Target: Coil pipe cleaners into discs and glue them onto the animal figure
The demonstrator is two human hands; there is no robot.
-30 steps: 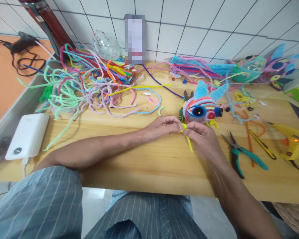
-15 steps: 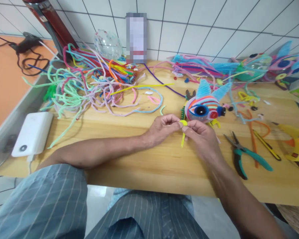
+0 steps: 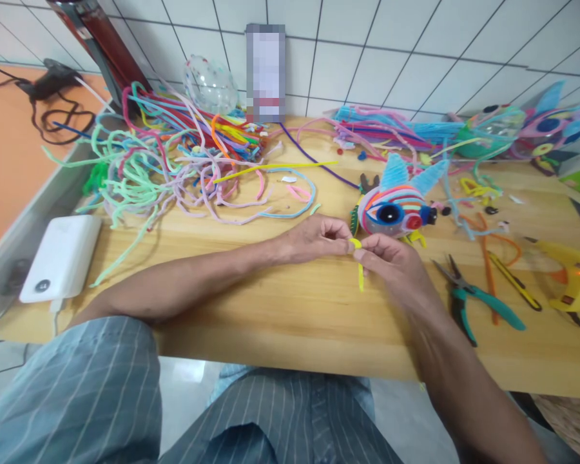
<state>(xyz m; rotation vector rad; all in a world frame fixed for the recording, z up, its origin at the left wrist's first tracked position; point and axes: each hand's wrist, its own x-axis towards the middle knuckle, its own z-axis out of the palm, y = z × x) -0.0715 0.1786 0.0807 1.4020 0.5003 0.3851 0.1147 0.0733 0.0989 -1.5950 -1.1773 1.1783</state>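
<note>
A short yellow pipe cleaner (image 3: 360, 277) is pinched between both hands, its top bent into a small curl and its free end hanging down. My left hand (image 3: 321, 237) grips the curl from the left with thumb and forefinger. From the right, my right hand (image 3: 385, 252) pinches the same piece, fingertips almost touching the left ones. Just behind the hands sits a round animal figure (image 3: 391, 205) with light blue ears, striped forehead, dark eyes and a red nose. Part of the pipe cleaner is hidden by my fingers.
Teal-handled pliers (image 3: 481, 299), a yellow cutter knife (image 3: 515, 281) and a yellow glue gun (image 3: 573, 274) lie at right. Tangled pipe cleaners (image 3: 135, 167) spread at left, near a white power bank (image 3: 60, 258). A phone (image 3: 265, 74) leans on the tiled wall.
The hanging end of the yellow pipe cleaner has swung slightly to the right. My left hand and forearm have shifted a little, while both hands keep their pinch.
</note>
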